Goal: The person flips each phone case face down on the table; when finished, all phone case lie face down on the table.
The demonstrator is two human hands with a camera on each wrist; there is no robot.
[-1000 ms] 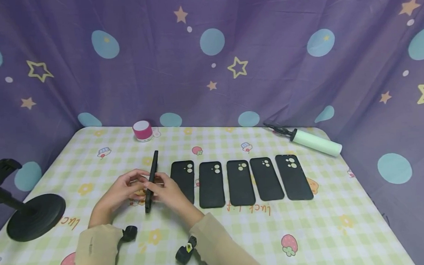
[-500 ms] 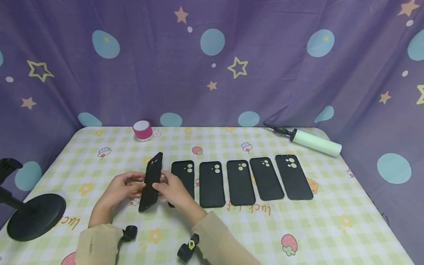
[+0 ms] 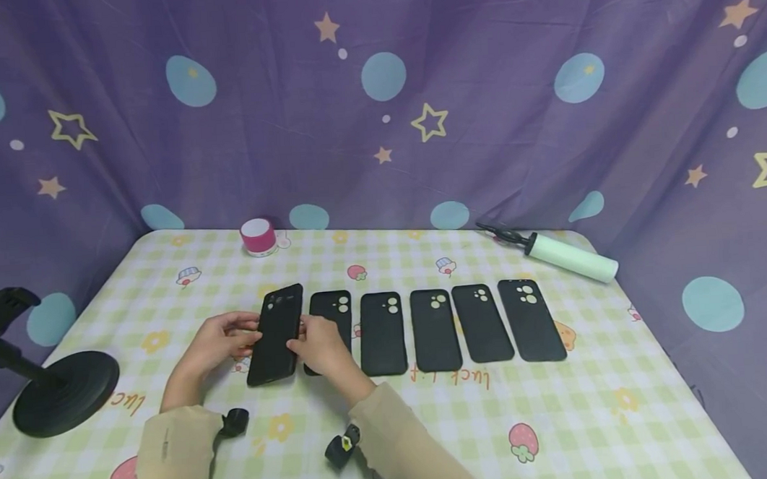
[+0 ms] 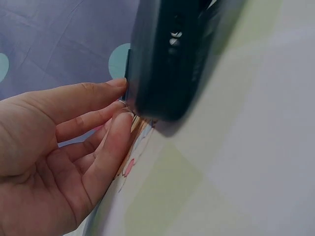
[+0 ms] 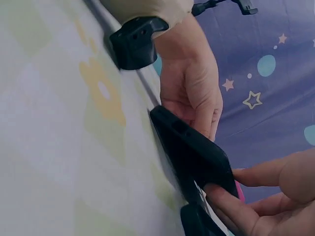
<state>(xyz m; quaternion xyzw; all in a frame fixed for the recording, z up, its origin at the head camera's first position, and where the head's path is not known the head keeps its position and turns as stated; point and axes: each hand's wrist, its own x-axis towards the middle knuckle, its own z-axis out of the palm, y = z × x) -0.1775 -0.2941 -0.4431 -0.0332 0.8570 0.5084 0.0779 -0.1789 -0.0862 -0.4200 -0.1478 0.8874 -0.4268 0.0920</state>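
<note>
And round comes the phone case (image 3: 277, 339)! A second ago it stood thin edge to the head camera between the two hands; half a second ago it leaned with a slim view of its back; now that black back faces up much more broadly, camera holes at the far end, beyond the fingertips. It remains tilted, and I cannot tell whether its near end touches the tablecloth (image 3: 452, 431).

The right hand (image 3: 324, 342) has the firm hold: thumb on the back, fingers beneath, clamped on the long edge on its own side, and it has drifted slightly to the right with the turn. The left hand (image 3: 216, 346) has barely shifted. Its fingertips and thumb tip come up to the opposite edge; whether they truly pinch it or just steady it, I cannot tell.

Just right of the right fingers, the nearest resting case (image 3: 328, 305) lies partly hidden by that hand, and the four farther cases (image 3: 382, 341) run on beyond it, unmoved, also backs up. So for the work in hand, the turn looks well along: the held case now faces nearly as the row does, and levelling appears the part still undone.
</note>
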